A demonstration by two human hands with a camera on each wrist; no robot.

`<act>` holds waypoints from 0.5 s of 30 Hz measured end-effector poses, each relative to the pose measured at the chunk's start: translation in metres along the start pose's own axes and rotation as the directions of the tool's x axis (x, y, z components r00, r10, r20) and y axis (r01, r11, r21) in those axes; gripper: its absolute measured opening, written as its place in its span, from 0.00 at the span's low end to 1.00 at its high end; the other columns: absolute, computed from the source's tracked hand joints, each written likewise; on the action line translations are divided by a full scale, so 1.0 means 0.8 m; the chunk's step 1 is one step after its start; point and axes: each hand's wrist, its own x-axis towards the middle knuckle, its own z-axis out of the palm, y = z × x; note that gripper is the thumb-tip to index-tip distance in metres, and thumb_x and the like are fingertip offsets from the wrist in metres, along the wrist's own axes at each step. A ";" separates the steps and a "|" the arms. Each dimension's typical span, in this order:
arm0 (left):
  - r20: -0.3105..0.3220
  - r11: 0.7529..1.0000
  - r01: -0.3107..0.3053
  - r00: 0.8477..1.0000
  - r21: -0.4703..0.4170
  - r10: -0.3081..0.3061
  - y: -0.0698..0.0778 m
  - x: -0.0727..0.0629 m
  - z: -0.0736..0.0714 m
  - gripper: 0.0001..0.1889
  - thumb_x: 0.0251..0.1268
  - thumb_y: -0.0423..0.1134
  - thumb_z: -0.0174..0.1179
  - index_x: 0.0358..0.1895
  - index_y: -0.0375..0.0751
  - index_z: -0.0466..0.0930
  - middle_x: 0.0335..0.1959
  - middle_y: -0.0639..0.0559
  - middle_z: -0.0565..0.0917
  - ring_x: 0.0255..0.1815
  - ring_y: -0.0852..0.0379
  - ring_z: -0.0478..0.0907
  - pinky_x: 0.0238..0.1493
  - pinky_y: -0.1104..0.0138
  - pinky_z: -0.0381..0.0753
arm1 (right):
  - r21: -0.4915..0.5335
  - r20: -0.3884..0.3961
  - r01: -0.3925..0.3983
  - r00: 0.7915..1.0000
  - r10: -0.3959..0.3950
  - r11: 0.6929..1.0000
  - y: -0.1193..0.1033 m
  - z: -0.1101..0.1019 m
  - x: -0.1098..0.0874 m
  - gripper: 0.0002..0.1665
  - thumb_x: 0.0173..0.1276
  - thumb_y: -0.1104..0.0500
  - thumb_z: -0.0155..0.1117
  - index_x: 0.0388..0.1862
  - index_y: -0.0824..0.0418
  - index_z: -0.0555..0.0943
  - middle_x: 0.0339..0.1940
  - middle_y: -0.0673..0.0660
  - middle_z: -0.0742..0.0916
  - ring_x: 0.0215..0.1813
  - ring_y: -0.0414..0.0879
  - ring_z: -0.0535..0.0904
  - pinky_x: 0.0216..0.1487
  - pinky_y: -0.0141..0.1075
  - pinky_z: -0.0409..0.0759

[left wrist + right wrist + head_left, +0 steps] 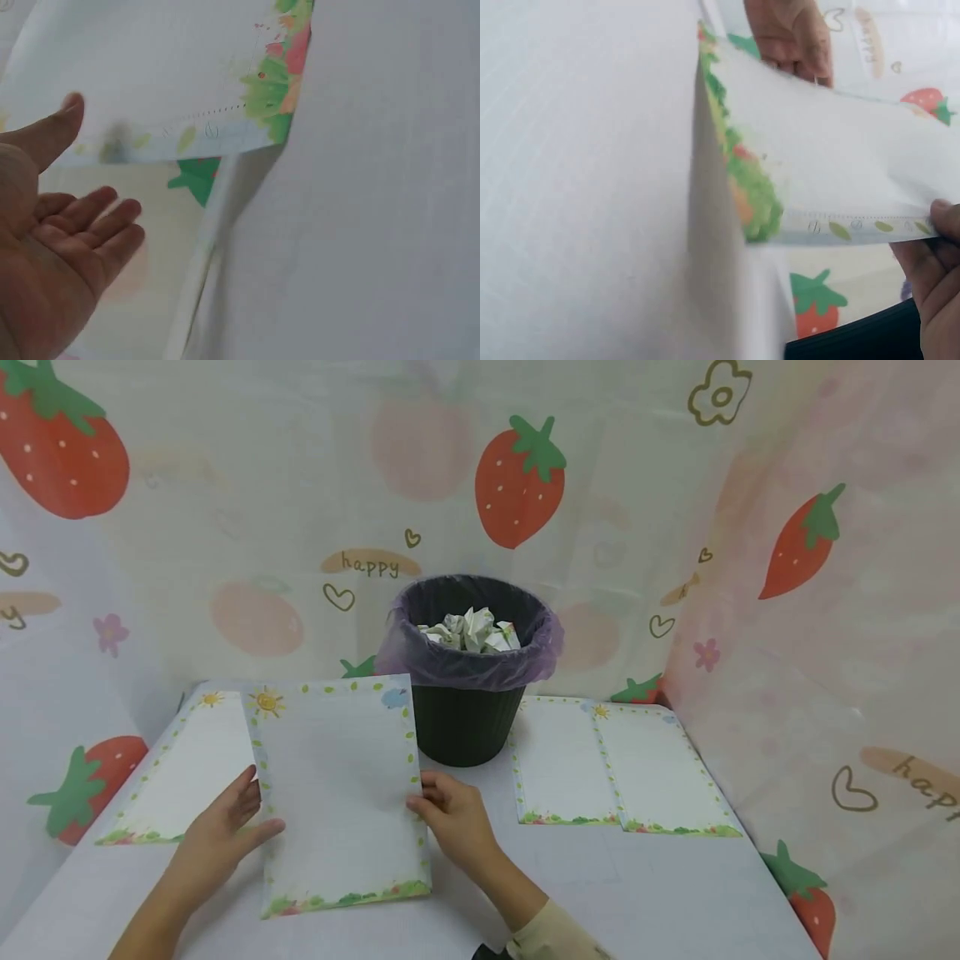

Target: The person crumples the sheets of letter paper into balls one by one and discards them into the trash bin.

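A sheet of paper (341,793) with a border of leaves, a sun and grass is held up off the table, its front face toward me. My right hand (453,818) pinches its right edge between thumb and fingers, which the right wrist view also shows. At the sheet's left edge is my left hand (221,827), thumb apart from the fingers. In the left wrist view the fingers (112,225) are spread loosely below the edge and the thumb (64,127) lies over the sheet's side; neither grips it. Whether the left hand touches the paper I cannot tell.
Behind the sheet stands a dark bin (465,722) with a purple liner, holding crumpled paper (476,631). Two similar sheets lie at the right, one sheet (558,760) overlapped by another sheet (667,768). A further sheet (195,752) lies at the left. Strawberry-printed cloth walls surround the table.
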 end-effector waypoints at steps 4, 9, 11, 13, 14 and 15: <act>-0.153 0.990 -0.045 0.988 -0.133 0.024 0.014 -0.006 0.002 0.42 0.72 0.51 0.64 0.80 0.34 0.56 0.68 0.42 0.78 0.63 0.67 0.79 0.50 0.85 0.76 | 0.030 0.003 0.075 0.997 -0.075 0.997 -0.016 -0.012 -0.003 0.13 0.70 0.64 0.70 0.52 0.62 0.85 0.39 0.57 0.92 0.37 0.40 0.85 0.38 0.28 0.83; -0.326 0.972 -0.134 0.943 -0.193 0.065 0.042 -0.015 0.009 0.30 0.71 0.42 0.67 0.70 0.31 0.70 0.52 0.65 0.83 0.51 0.76 0.81 0.49 0.81 0.80 | 0.036 -0.006 0.133 0.991 -0.133 0.990 -0.034 -0.030 -0.009 0.15 0.69 0.67 0.69 0.54 0.65 0.84 0.41 0.60 0.92 0.39 0.41 0.86 0.40 0.29 0.85; -0.383 0.967 -0.144 0.922 -0.208 0.055 0.057 -0.021 0.010 0.26 0.70 0.39 0.67 0.67 0.32 0.73 0.50 0.65 0.84 0.49 0.73 0.82 0.49 0.80 0.81 | 0.046 -0.016 0.134 0.991 -0.133 0.990 -0.043 -0.036 -0.013 0.15 0.69 0.67 0.69 0.54 0.64 0.84 0.42 0.60 0.92 0.40 0.42 0.87 0.40 0.29 0.86; -0.440 0.962 -0.144 0.897 -0.230 0.029 0.073 -0.024 0.011 0.22 0.69 0.36 0.68 0.63 0.32 0.77 0.47 0.64 0.85 0.47 0.71 0.84 0.47 0.79 0.82 | 0.060 -0.021 0.146 0.989 -0.145 0.987 -0.054 -0.042 -0.017 0.15 0.70 0.67 0.69 0.55 0.64 0.84 0.43 0.60 0.91 0.41 0.43 0.87 0.41 0.31 0.86; -0.468 0.960 -0.148 0.883 -0.239 0.020 0.081 -0.025 0.011 0.20 0.68 0.34 0.68 0.61 0.32 0.78 0.46 0.63 0.86 0.45 0.71 0.84 0.46 0.78 0.83 | 0.066 -0.022 0.154 0.988 -0.153 0.986 -0.059 -0.045 -0.018 0.16 0.70 0.66 0.69 0.55 0.64 0.83 0.43 0.61 0.91 0.41 0.44 0.88 0.41 0.31 0.86; -0.496 0.955 -0.160 0.868 -0.250 0.016 0.088 -0.025 0.012 0.18 0.67 0.31 0.68 0.58 0.32 0.79 0.44 0.61 0.86 0.44 0.69 0.85 0.45 0.77 0.84 | 0.072 -0.018 0.164 0.986 -0.163 0.984 -0.063 -0.048 -0.019 0.16 0.70 0.66 0.68 0.56 0.64 0.83 0.44 0.61 0.91 0.42 0.45 0.88 0.42 0.32 0.87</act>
